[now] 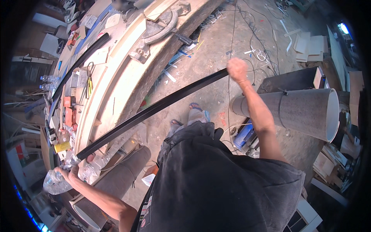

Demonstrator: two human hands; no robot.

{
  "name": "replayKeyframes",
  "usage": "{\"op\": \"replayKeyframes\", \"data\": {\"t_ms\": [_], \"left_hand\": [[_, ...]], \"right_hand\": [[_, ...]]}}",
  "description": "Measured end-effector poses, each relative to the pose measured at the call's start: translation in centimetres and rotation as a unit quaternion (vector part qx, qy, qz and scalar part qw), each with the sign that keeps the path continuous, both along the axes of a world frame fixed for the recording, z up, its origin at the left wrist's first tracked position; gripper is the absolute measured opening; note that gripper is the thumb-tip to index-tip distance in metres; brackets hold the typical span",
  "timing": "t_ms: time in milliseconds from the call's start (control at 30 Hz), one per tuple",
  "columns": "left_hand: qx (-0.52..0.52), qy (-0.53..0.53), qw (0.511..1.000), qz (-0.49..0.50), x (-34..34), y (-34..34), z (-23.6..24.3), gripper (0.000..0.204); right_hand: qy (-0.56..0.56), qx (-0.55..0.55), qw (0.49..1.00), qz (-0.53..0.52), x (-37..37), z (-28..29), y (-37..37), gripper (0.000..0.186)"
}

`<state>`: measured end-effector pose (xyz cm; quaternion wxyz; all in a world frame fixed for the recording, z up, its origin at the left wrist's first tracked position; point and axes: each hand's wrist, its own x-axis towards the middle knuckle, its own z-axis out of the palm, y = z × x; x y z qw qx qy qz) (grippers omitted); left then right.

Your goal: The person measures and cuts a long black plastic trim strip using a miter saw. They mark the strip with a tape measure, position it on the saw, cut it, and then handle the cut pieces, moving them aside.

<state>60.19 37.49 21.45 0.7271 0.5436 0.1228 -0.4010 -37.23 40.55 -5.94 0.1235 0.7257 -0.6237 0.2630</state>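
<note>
A long black bar (154,106) with a lengthwise ridge slants across in front of me, its far right end raised. My right hand (237,70) is closed in a fist around that upper end. The lower left end comes down beside my left hand (69,176), at the workbench's near left edge. The fingers of my left hand are curled over a clear plastic bottle (57,186); its grip is partly hidden. More clear plastic lies around that hand.
A wooden workbench (135,83) carries a curved wooden strip, a round metal machine part (164,29), pliers (89,83) and another black bar (79,63). Large grey rolls (286,110) stand to my right and a brown roll (119,179) at left. Cables trail over the floor.
</note>
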Motion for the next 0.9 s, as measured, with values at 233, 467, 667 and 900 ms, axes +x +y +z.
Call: {"op": "replayKeyframes", "data": {"t_ms": [233,467,667,900], "left_hand": [[-0.037,-0.027,0.999,0.012,1.9,2.0,-0.8,0.092],[-0.048,-0.04,0.998,0.014,-2.6,2.8,-1.3,0.086],[-0.098,-0.017,0.995,0.008,-4.3,3.9,-0.8,0.081],[-0.187,0.015,0.982,-0.028,-5.5,5.8,-2.4,0.079]], "right_hand": [[-0.319,0.093,0.837,-0.435,-7.2,-3.2,2.8,0.058],[-0.854,0.148,0.445,-0.224,10.2,-2.9,-0.2,0.097],[-0.846,0.15,0.46,-0.224,8.9,-3.4,-5.2,0.056],[-0.858,0.023,0.458,-0.231,-4.5,-10.0,-6.5,0.03]]}}
